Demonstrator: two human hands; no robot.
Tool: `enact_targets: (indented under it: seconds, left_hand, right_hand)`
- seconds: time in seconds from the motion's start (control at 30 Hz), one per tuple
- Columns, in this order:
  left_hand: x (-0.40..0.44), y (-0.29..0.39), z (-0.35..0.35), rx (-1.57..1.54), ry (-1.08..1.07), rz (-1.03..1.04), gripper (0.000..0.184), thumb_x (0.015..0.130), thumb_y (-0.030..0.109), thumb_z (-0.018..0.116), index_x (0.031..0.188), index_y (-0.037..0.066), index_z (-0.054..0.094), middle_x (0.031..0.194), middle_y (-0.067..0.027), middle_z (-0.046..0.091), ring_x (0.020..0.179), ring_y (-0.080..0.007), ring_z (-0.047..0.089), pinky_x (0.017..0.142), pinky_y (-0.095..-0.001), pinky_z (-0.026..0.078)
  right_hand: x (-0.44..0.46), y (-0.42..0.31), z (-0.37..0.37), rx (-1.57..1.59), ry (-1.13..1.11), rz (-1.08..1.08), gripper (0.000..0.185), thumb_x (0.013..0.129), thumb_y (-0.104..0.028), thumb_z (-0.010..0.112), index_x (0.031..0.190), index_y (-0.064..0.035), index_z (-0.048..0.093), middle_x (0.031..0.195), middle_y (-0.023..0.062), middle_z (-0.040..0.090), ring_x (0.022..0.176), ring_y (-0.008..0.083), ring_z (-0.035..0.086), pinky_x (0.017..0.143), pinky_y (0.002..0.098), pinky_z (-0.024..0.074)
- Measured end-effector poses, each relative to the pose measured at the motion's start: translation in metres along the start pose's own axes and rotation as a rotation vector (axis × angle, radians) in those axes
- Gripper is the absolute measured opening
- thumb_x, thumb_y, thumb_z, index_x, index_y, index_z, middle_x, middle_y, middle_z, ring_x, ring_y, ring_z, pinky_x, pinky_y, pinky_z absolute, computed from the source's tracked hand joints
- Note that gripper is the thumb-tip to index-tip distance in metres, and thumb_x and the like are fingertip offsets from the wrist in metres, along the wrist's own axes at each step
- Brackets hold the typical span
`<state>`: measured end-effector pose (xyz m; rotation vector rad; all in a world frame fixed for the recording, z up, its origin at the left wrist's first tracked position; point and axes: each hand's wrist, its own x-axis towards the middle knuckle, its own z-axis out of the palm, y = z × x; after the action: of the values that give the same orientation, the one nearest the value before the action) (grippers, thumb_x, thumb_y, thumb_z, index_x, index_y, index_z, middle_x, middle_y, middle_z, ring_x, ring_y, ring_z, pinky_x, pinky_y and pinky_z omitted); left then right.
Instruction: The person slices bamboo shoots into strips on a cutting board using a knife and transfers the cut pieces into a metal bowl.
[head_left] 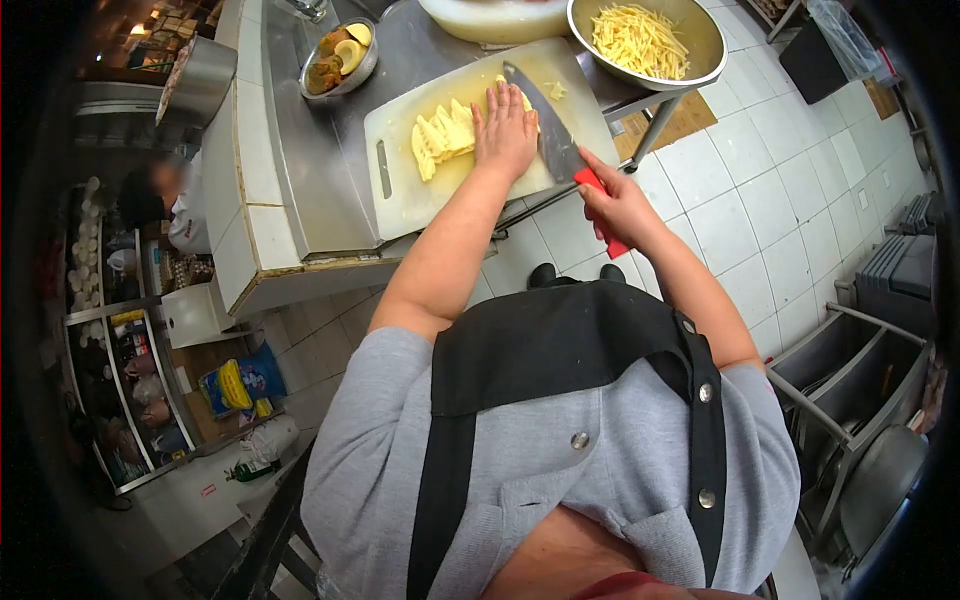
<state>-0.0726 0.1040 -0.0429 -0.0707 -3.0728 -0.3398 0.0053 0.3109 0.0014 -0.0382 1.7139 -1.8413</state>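
Observation:
My left hand lies flat with its fingers stretched out over pale yellow potato slices, pressing them against the white cutting board. More slices lie fanned to its left. My right hand is closed around the red handle of a large kitchen knife. The wide blade points away from me, just right of my left fingers and low over the board. A few thin cut potato sticks sit on the board beyond the blade.
A metal bowl of potato sticks stands at the upper right. A smaller bowl with peels and potato pieces is at the upper left. A white tub stands behind the board. Another person is at the far left.

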Motion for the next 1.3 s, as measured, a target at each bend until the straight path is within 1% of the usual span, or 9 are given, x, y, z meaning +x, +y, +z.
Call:
enact_targets:
  seconds: [0.13, 0.2, 0.43, 0.5, 0.73, 0.97, 1.03, 1.17, 1.3]
  left_hand:
    - [-0.003, 0.001, 0.002, -0.022, 0.011, 0.004, 0.061, 0.099, 0.037, 0.026, 0.147, 0.001, 0.021, 0.155, -0.0179, 0.014, 0.144, -0.0309, 0.009, 0.115, -0.0512, 0.0]
    - [-0.003, 0.001, 0.004, -0.041, 0.128, 0.007, 0.061, 0.099, 0.038, 0.027, 0.147, 0.0, 0.02, 0.154, -0.0191, 0.014, 0.144, -0.0313, 0.009, 0.115, -0.0516, -0.001]
    - [-0.002, -0.001, 0.001, -0.059, 0.061, 0.013, 0.062, 0.098, 0.038, 0.029, 0.146, -0.001, 0.021, 0.154, -0.0199, 0.015, 0.144, -0.0328, 0.008, 0.114, -0.0529, -0.002]
    - [-0.003, -0.001, 0.001, -0.056, 0.074, 0.031, 0.062, 0.098, 0.038, 0.029, 0.146, 0.0, 0.022, 0.154, -0.02, 0.015, 0.144, -0.0329, 0.009, 0.114, -0.0538, -0.003]
    - [0.0, 0.001, -0.002, -0.056, 0.023, -0.045, 0.062, 0.097, 0.037, 0.031, 0.146, 0.0, 0.024, 0.154, -0.019, 0.017, 0.144, -0.0319, 0.009, 0.113, -0.0545, -0.003]
    - [0.002, 0.008, -0.018, -0.17, -0.055, -0.12, 0.06, 0.096, 0.032, 0.032, 0.146, -0.001, 0.023, 0.154, -0.0179, 0.017, 0.144, -0.0315, 0.01, 0.115, -0.0492, -0.001]
    - [0.002, 0.005, -0.032, -0.16, -0.003, -0.12, 0.06, 0.096, 0.032, 0.031, 0.145, -0.002, 0.023, 0.154, -0.0183, 0.017, 0.144, -0.032, 0.009, 0.115, -0.0498, -0.001]
    - [-0.01, -0.019, -0.069, -0.168, 0.121, -0.15, 0.06, 0.096, 0.031, 0.031, 0.145, -0.003, 0.023, 0.154, -0.0194, 0.016, 0.144, -0.0334, 0.008, 0.115, -0.0517, -0.002]
    - [-0.027, -0.069, -0.073, -0.164, 0.138, -0.249, 0.06, 0.096, 0.032, 0.031, 0.145, -0.002, 0.023, 0.154, -0.0186, 0.017, 0.144, -0.033, 0.008, 0.114, -0.0534, -0.002]
  right_hand:
    - [-0.006, 0.006, 0.008, -0.039, -0.007, 0.005, 0.061, 0.09, -0.014, 0.052, 0.147, -0.0141, 0.03, 0.068, 0.002, 0.049, 0.05, 0.011, 0.049, 0.043, 0.028, 0.046]
    - [0.0, 0.0, 0.011, -0.066, 0.011, 0.027, 0.061, 0.09, -0.014, 0.052, 0.147, -0.0145, 0.03, 0.068, 0.0015, 0.049, 0.051, 0.0113, 0.049, 0.043, 0.0285, 0.0467]
    - [0.006, 0.001, 0.011, -0.097, -0.023, 0.003, 0.061, 0.09, -0.015, 0.052, 0.147, -0.0155, 0.03, 0.066, 0.0016, 0.049, 0.049, 0.0112, 0.048, 0.043, 0.0288, 0.0462]
    - [-0.006, 0.007, 0.012, -0.103, -0.086, 0.064, 0.062, 0.09, -0.014, 0.053, 0.147, -0.0156, 0.03, 0.066, 0.0016, 0.049, 0.049, 0.0111, 0.048, 0.042, 0.0288, 0.0461]
    - [0.009, 0.01, 0.024, -0.023, -0.072, 0.035, 0.062, 0.089, -0.013, 0.054, 0.147, -0.0147, 0.031, 0.066, 0.0022, 0.05, 0.047, 0.0109, 0.048, 0.042, 0.0273, 0.0449]
    - [-0.003, -0.006, 0.033, 0.001, -0.083, 0.019, 0.062, 0.09, -0.01, 0.054, 0.147, -0.01, 0.029, 0.064, 0.0029, 0.051, 0.043, 0.0105, 0.047, 0.04, 0.0254, 0.0412]
    - [-0.01, -0.021, 0.038, -0.008, -0.085, -0.001, 0.062, 0.09, -0.01, 0.055, 0.146, -0.0075, 0.029, 0.064, 0.0023, 0.051, 0.043, 0.0103, 0.046, 0.041, 0.0252, 0.0411]
    - [-0.007, -0.047, 0.063, -0.066, -0.132, -0.035, 0.061, 0.09, -0.011, 0.055, 0.146, -0.0071, 0.03, 0.064, 0.0014, 0.052, 0.043, 0.0102, 0.047, 0.041, 0.0253, 0.0417]
    - [0.017, -0.043, 0.096, -0.128, -0.25, -0.048, 0.06, 0.09, -0.013, 0.055, 0.145, -0.0061, 0.032, 0.066, 0.0012, 0.053, 0.044, 0.0104, 0.049, 0.043, 0.0264, 0.0433]
